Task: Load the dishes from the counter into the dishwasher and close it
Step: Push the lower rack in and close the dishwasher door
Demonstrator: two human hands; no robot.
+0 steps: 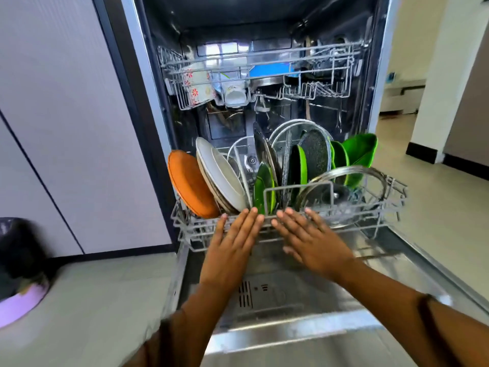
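While left hand (232, 245) and right hand (311, 241) touch the rack (395, 201) open-palmed, the door (299, 327) overhangs pale floor (100, 292).

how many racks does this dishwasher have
2. The upper rack sits inside, up high; the lower rack is below it, partly out over the door. No third shows, though the top is dark.

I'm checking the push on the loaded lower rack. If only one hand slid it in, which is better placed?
Right, probably. The right hand lies flat against the grey wire lower rack just below its raised front handle loop, near the middle; the left hand presses left of centre.
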